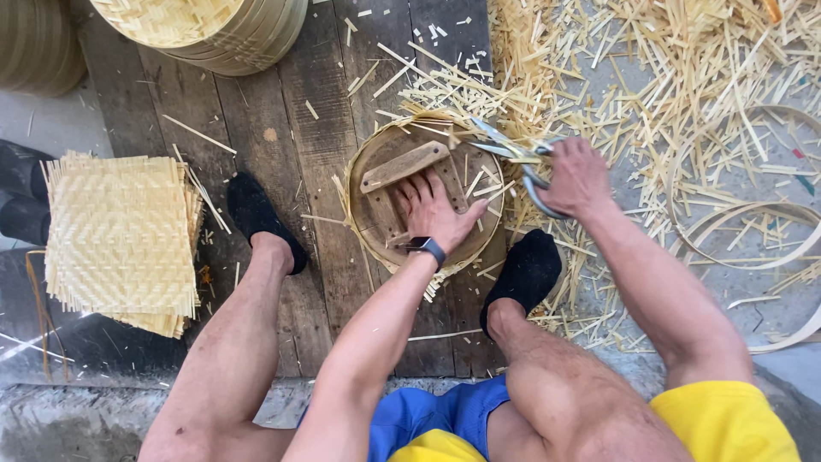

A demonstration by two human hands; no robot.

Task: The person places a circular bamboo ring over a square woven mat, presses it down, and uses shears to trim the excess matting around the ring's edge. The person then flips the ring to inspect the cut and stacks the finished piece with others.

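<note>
My left hand (436, 210) presses flat on a round wooden form (385, 210) that lies on a woven bamboo mat on the plank floor. A wooden handle bar (402, 166) crosses the form just beyond my fingers. My right hand (577, 175) grips the loops of a pair of metal shears (505, 150). Their blades are parted at the form's far right rim, on the protruding bamboo strips (445, 120). A dark watch sits on my left wrist.
A stack of square woven bamboo mats (120, 235) lies at left. Round bamboo trays (214, 30) stand at the top left. Cut bamboo slivers (676, 85) litter the ground at right, with curved bamboo hoops (753, 218). My feet in black socks flank the form.
</note>
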